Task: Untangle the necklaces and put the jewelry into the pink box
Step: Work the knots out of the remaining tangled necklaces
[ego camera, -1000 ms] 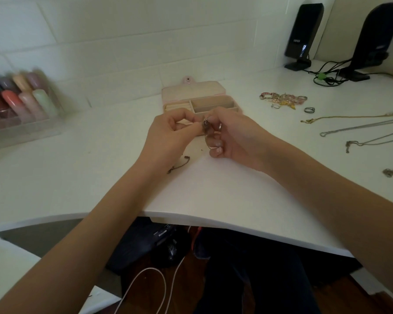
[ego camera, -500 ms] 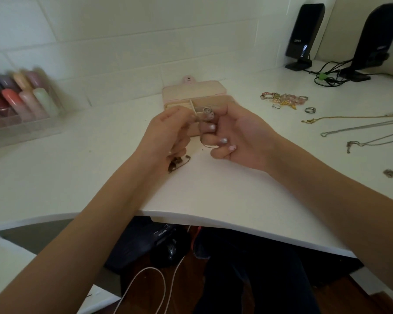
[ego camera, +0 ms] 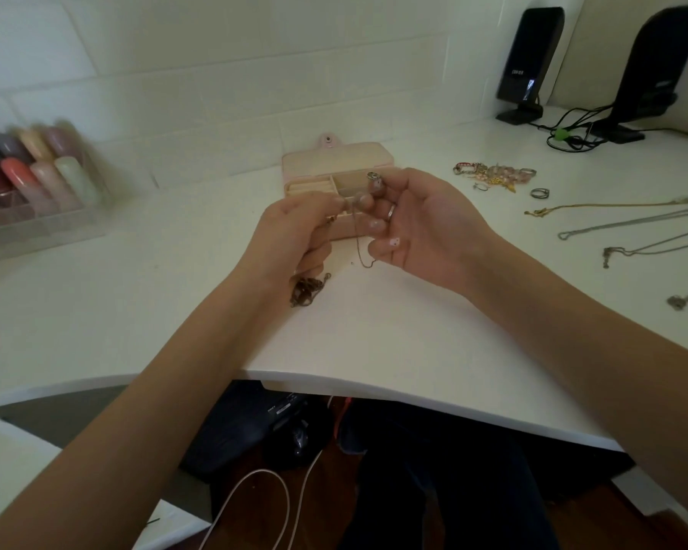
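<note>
- Your hands have pulled apart since a second ago: then they met fingertip to fingertip in front of the pink box [ego camera: 336, 168], now there's a gap with a thin chain [ego camera: 357, 236] hanging in it.
- Your right hand [ego camera: 418, 228] has turned palm-up and pinches the pendant end [ego camera: 374, 179] of that chain between thumb and forefinger, held up just in front of the box's open compartments.
- Your left hand [ego camera: 294, 232] is curled, fingers closed on the other part of the chain; exact pinch point is hidden behind the knuckles.
- A dark bunched clump [ego camera: 306, 289] now shows on the desk [ego camera: 374, 335] just below your left hand; it was mostly covered half a second ago.
- My read: you're drawing one strand out of the tangle, so untangling is underway and this piece isn't in the box yet.
- Can't tell whether the hanging chain still joins the clump; the link is too thin and partly behind your left hand.
- Box insides mostly blocked by both hands; contents unclear.
- More jewelry waits on the right: colourful pile [ego camera: 493, 174], ring [ego camera: 540, 193], several laid-out chains [ego camera: 620, 226], some cut off by the frame edge.
- Left-side organizer [ego camera: 28, 180] is motion-blurred.
</note>
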Tool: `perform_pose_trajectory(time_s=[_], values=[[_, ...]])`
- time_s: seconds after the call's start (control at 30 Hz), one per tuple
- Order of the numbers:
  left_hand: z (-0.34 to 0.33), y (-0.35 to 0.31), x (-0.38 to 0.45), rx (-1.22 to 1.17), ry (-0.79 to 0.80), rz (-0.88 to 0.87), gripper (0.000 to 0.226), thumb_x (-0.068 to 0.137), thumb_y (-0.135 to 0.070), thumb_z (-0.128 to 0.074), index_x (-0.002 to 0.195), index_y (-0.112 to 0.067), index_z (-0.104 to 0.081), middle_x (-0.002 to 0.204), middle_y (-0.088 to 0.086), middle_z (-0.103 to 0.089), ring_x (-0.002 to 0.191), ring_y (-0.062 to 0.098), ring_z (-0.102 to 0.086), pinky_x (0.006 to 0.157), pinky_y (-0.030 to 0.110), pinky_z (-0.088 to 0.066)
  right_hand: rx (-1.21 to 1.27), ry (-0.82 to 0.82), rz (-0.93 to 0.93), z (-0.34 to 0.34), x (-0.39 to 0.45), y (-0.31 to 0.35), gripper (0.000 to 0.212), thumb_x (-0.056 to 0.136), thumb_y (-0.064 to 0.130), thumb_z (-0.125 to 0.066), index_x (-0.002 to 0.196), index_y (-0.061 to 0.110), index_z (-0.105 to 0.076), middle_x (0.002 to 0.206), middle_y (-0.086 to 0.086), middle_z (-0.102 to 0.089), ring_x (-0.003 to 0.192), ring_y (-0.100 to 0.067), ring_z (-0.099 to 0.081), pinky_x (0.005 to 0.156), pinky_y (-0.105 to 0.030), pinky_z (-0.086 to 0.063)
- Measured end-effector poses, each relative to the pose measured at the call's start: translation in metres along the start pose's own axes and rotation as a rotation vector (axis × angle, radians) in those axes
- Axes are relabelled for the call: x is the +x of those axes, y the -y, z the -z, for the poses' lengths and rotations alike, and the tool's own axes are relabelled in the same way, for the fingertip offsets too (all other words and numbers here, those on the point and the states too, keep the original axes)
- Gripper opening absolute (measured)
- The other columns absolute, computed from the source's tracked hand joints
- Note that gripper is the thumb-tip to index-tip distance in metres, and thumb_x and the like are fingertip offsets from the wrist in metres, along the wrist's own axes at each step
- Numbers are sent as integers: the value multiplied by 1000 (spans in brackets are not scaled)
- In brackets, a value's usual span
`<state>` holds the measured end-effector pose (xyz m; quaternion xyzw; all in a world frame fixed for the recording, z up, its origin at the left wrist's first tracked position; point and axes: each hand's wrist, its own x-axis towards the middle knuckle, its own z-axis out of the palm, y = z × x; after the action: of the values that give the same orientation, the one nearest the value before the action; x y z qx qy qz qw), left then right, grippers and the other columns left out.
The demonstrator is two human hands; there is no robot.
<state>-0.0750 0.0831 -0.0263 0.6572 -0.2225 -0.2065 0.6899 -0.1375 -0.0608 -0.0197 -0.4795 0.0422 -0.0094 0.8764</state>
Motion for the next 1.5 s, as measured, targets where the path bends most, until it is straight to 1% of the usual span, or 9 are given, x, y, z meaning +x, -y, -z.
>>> perform_pose_trajectory(time_s=[0.3, 0.47, 0.6, 0.7, 0.8, 0.93, 1.13, 1.37, 1.5], values=[[-3, 2, -2, 126, -39, -119, 29, 92, -11, -55, 67, -18, -67, 40, -9, -25, 34, 7, -18, 38, 20, -12, -115, -35, 94, -1, 0, 3, 23, 99, 20, -44, 77, 16, -43, 55, 7, -39, 45, -6, -29, 47, -19, -20], [-3, 2, -4, 121, -24, -127, 36, 92, -13, -51, 63, -20, -72, 44, -6, -21, 37, 9, -15, 39, 21, -11, -515, -281, 165, 2, 2, 0, 16, 97, 20, -52, 82, 15, -49, 57, 3, -42, 46, -8, -35, 43, -19, -29], [-3, 2, -4, 123, -46, -98, 35, 91, -11, -50, 67, -18, -74, 45, -4, -20, 37, 10, -15, 37, 19, -14, -854, -329, 237, 3, 2, -4, 11, 94, 14, -52, 83, 13, -51, 64, -5, -43, 48, -11, -36, 47, -24, -28], [-3, 3, -3, 152, -51, -81, 27, 92, -10, -49, 81, 1, -71, 39, -8, -28, 38, 11, -14, 40, 23, -10, -1065, -386, 324, 5, 4, -8, 9, 88, 18, -59, 80, 19, -55, 70, 3, -52, 57, -5, -44, 55, -16, -33], [-3, 4, -2, 156, -65, -83, 28, 93, -11, -50, 85, 12, -65, 39, -9, -27, 38, 11, -15, 40, 24, -11, -1043, -278, 395, -1, 0, -5, 9, 92, 19, -58, 92, 16, -67, 74, 2, -63, 64, -5, -50, 59, -15, -39], [-4, 4, -4, 174, -92, -92, 40, 91, -14, -54, 55, -20, -71, 42, -5, -26, 39, 11, -18, 41, 24, -13, -1050, -137, 365, -4, -7, 0, 16, 92, 23, -62, 82, 15, -71, 70, 7, -67, 60, -1, -58, 59, -16, -47], [-6, 2, -6, 223, -99, -111, 32, 92, -18, -54, 63, -15, -68, 34, -10, -37, 35, 11, -22, 41, 25, -16, -1065, -175, 443, -1, -5, 0, 11, 84, 19, -71, 74, 19, -69, 69, 8, -68, 66, -10, -56, 66, -22, -45], [-4, 3, -7, 204, -66, -101, 53, 96, -21, -52, 42, -24, -51, 38, 0, -38, 32, 14, -35, 36, 18, -27, -1025, -138, 457, -3, -5, -3, 4, 83, 10, -72, 86, 9, -69, 69, 5, -64, 57, -2, -55, 57, -11, -44], [-7, 0, -9, 175, -38, -75, 33, 98, -23, -47, 74, -17, -69, 52, 8, -61, 38, 21, -53, 42, 23, -36, -981, -228, 485, 1, -2, 0, 7, 84, 9, -70, 79, 12, -66, 76, -6, -69, 65, -11, -62, 60, -19, -50]])
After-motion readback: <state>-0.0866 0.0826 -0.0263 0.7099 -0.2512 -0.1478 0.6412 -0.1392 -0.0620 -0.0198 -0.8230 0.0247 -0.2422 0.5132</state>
